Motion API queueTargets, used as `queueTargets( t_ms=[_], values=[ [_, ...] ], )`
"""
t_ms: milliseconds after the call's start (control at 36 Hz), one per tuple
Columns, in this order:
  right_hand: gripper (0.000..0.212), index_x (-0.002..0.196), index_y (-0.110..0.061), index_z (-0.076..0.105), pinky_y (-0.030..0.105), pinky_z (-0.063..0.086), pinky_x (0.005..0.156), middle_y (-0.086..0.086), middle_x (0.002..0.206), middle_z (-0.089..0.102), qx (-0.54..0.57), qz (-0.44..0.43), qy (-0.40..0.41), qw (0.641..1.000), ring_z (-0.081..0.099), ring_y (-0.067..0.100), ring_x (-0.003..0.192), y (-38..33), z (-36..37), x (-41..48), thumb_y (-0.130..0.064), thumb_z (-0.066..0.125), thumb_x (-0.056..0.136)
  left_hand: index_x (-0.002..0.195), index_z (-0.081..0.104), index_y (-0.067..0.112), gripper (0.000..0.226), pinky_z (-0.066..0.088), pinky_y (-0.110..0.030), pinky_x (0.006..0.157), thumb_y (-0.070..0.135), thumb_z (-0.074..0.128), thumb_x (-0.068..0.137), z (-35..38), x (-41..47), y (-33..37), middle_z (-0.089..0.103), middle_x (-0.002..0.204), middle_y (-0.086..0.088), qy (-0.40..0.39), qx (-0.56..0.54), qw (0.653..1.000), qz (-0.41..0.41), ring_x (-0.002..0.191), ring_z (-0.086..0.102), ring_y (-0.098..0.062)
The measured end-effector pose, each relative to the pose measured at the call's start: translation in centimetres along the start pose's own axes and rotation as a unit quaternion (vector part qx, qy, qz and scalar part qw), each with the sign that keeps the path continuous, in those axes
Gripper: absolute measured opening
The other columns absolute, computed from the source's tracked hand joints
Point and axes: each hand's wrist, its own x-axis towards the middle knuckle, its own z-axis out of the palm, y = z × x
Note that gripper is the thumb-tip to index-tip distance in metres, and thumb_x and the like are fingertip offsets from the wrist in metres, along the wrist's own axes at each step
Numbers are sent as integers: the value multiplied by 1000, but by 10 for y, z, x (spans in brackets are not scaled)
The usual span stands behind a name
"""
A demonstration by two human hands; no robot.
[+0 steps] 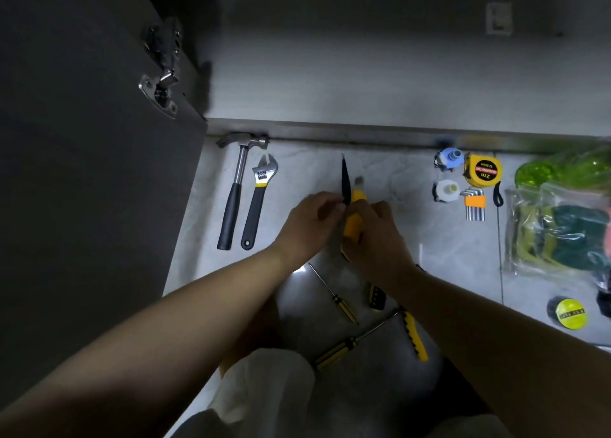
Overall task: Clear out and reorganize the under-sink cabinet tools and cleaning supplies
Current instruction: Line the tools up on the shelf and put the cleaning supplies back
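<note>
The person kneels at the open cabinet (363,73), and the tools lie in rows on the floor tiles (297,173) in front of it. This looks like the sorting step: things are out and being lined up by kind.

The right hand (377,236) is wrapped round a yellow knife (352,219), held just above the tiles in the middle of the spread. The left hand (310,219) has its fingers curled in beside it and seems to pinch the base of a black pointed tool (345,183) that sticks up toward the cabinet. I can't make out what that tool is.

To the left, the hammer (243,179) and wrench (259,199) lie side by side. The tape measure (481,171) and hex keys (474,202) sit to the right. Two screwdrivers (334,293) are loose near the knees.

Next, I'd guess, both held tools get set down parallel beside the wrench. That needs care with the blade end, and then the screwdrivers can join the row.
</note>
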Motion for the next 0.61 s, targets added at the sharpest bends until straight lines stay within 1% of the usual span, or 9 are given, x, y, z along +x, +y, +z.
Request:
queueTargets(
  t_ms=[28, 83, 139, 194, 278, 361, 389, 500, 611],
  values=[
    [54, 120, -31, 44, 33, 48, 66, -4, 109, 36, 8, -5, -4, 1000, 48, 16, 75, -5, 2, 2, -52, 55, 72, 125, 67, 14, 26, 58, -30, 87, 24, 56, 103, -2, -6, 1, 70, 112, -5, -21, -69, 997, -35, 100, 69, -16],
    [54, 123, -30, 43, 34, 48, 67, -6, 107, 36, 16, -18, -3, 1000, 54, 20, 78, -15, 9, 6, -37, 70, 77, 125, 65, 14, 24, 62, -31, 78, 18, 56, 103, -8, -17, -2, 73, 102, -4, -46, -173, 980, -89, 89, 72, -17],
    [54, 121, -30, 42, 41, 54, 69, -5, 109, 42, 32, -17, -6, 999, 61, 26, 83, -23, 16, 9, -26, 74, 78, 127, 63, 11, 27, 63, -36, 77, 6, 56, 101, -13, -25, -9, 72, 97, -6, -44, -205, 973, -102, 87, 71, -21],
    [49, 115, -28, 41, 47, 55, 69, -2, 110, 50, 62, -7, -21, 998, 63, 26, 85, -29, 21, 9, -24, 73, 78, 124, 64, 8, 26, 62, -31, 72, 2, 59, 99, -18, -29, -17, 69, 92, -18, -34, -201, 975, -90, 85, 70, -23],
    [50, 110, -29, 39, 40, 54, 67, -5, 109, 54, 54, -7, -33, 998, 62, 21, 86, -29, 27, 6, -21, 73, 74, 117, 67, 8, 21, 58, -32, 75, 5, 64, 97, -26, -26, -26, 66, 97, -31, 0, -169, 981, -97, 81, 66, -24],
    [49, 115, -31, 39, 33, 49, 62, -6, 115, 47, 33, -11, -38, 999, 59, 20, 79, -22, 28, 0, -17, 66, 76, 113, 67, 11, 16, 56, -47, 95, 9, 65, 97, -33, -17, -36, 70, 102, -24, 47, -129, 981, -136, 92, 67, -34],
    [49, 117, -31, 39, 30, 48, 62, -4, 119, 44, 9, -15, -43, 999, 59, 19, 78, -20, 27, -2, -17, 64, 78, 114, 66, 14, 17, 55, -49, 97, 12, 65, 97, -35, -14, -40, 70, 104, -19, 64, -86, 983, -149, 97, 68, -33],
    [40, 119, -27, 39, 33, 52, 67, 1, 120, 37, -86, 3, -53, 995, 59, 25, 84, -14, 21, -4, -17, 58, 85, 120, 62, 20, 24, 54, -36, 93, 20, 65, 97, -45, -11, -46, 70, 108, -2, 93, 64, 983, -146, 101, 66, -22],
    [37, 119, -18, 46, 39, 54, 70, 5, 118, 38, -122, 23, -68, 990, 58, 30, 86, -12, 16, -5, -17, 60, 85, 116, 66, 11, 22, 54, -40, 90, 13, 64, 94, -49, -12, -42, 68, 110, -12, 97, 144, 980, -102, 99, 66, -29]
  ],
)
